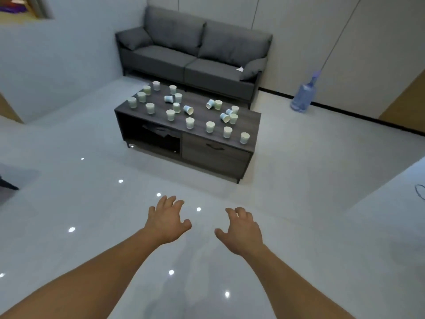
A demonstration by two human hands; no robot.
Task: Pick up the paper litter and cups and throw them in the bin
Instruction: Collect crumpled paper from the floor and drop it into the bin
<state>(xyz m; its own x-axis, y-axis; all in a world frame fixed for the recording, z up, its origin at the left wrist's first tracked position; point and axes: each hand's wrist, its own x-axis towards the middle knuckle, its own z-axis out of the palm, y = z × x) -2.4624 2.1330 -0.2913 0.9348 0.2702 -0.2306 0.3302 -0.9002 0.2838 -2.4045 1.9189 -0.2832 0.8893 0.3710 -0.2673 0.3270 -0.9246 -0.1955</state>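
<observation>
Several paper cups point(190, 122) stand or lie tipped over on top of a dark wooden coffee table point(250, 116) in the middle of the room. A crumpled piece of white paper point(240, 69) lies on the right seat of the grey sofa point(174, 58) behind the table. My left hand point(169, 218) and my right hand point(241, 229) are stretched out over the floor well in front of the table, fingers spread, holding nothing. No bin is in view.
A large blue water bottle point(303, 96) stands by the wall at the right. The table has an open shelf with dark cloth point(161, 132) and a drawer point(215, 151). Glossy white floor point(92, 203) surrounds the table. A low white surface point(391, 192) is at the right.
</observation>
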